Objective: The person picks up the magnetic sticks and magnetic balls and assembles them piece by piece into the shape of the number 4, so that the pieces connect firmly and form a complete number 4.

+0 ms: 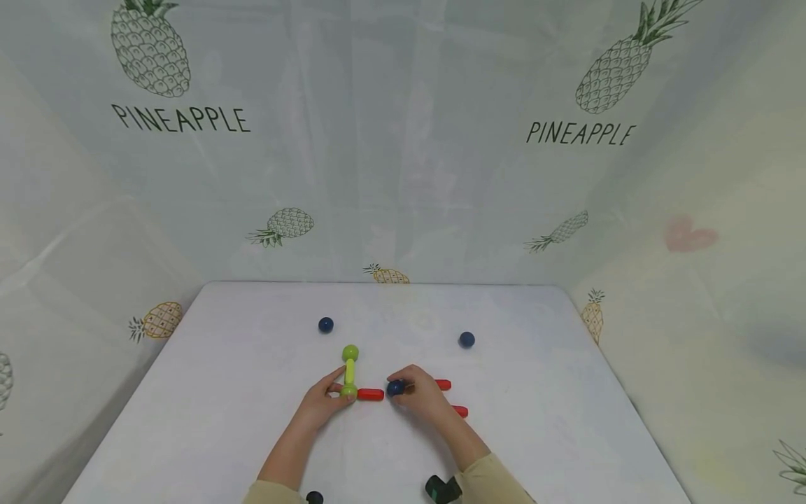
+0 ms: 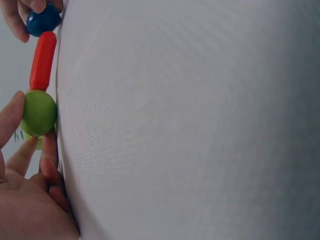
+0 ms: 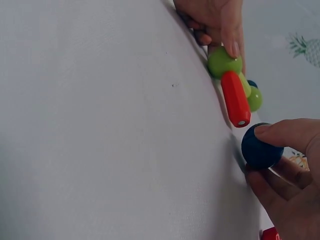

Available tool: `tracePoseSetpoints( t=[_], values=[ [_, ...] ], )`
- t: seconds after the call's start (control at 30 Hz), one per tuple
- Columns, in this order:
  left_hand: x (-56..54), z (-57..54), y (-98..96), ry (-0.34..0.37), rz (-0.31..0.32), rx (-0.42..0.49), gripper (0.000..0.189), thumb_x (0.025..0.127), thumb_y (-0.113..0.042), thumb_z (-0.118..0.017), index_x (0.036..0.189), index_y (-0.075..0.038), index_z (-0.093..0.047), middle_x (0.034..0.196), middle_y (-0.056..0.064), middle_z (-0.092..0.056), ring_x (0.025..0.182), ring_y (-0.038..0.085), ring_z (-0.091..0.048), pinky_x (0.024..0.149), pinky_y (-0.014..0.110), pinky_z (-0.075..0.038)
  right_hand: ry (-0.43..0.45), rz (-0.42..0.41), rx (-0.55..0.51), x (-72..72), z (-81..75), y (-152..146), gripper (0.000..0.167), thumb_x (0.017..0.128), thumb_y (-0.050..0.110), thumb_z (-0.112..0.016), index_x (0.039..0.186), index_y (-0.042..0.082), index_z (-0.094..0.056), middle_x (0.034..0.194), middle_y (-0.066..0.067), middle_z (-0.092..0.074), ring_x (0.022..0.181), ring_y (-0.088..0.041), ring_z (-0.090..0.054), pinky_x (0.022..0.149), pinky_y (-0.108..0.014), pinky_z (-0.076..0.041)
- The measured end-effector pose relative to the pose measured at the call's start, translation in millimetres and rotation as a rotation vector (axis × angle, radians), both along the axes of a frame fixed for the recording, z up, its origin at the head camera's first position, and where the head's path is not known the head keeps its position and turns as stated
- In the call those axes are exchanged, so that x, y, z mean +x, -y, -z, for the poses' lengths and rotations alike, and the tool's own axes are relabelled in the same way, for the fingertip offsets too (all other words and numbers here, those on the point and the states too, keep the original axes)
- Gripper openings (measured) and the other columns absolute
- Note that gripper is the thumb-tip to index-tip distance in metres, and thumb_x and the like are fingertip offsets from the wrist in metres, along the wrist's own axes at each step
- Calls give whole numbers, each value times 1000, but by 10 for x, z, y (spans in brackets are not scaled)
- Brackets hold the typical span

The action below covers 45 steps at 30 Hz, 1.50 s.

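My left hand (image 1: 320, 404) grips the near green ball (image 2: 39, 113) between thumb and fingers. From that ball a light green rod (image 1: 349, 371) runs away to a second green ball (image 1: 350, 352). A red rod (image 3: 235, 99) also sticks out of the near ball toward the right, its free end showing a small metallic disc. My right hand (image 1: 423, 395) pinches a dark blue ball (image 3: 261, 146) just off that free end. A narrow gap parts ball and rod in the right wrist view.
Two more red rods (image 1: 460, 411) lie beside my right hand, partly covered by it. Dark blue balls (image 1: 325, 325) (image 1: 467, 339) rest farther back, left and right. Black wrist gear (image 1: 443, 488) shows at the right sleeve, and a dark round thing (image 1: 315, 497) at the left sleeve.
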<state>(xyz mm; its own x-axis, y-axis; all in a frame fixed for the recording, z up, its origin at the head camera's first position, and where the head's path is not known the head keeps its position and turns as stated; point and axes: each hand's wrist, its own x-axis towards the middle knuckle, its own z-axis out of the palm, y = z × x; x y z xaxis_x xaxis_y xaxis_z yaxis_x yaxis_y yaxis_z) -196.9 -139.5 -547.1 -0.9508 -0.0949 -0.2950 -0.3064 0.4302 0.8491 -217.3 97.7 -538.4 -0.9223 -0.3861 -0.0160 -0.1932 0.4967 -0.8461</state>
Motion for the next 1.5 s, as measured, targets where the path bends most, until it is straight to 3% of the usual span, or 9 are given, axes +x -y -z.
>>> tracePoseSetpoints(
  t=[0.9, 1.5],
  values=[
    [12, 2, 15, -7, 5, 2, 71, 81, -19, -79, 144, -11, -48, 105, 5, -62, 84, 21, -46, 66, 31, -36, 17, 1, 78, 33, -1, 67, 31, 81, 5, -78, 110, 14, -72, 103, 6, -59, 97, -17, -55, 83, -32, -51],
    [22, -37, 10, -9, 2, 40, 68, 82, -16, -78, 143, -9, -49, 105, 6, -61, 80, 20, -43, 65, 31, -35, 14, -9, 47, 17, 16, 46, 32, 81, 3, -77, 111, 13, -72, 105, 4, -60, 97, -18, -58, 85, -34, -51]
  ],
)
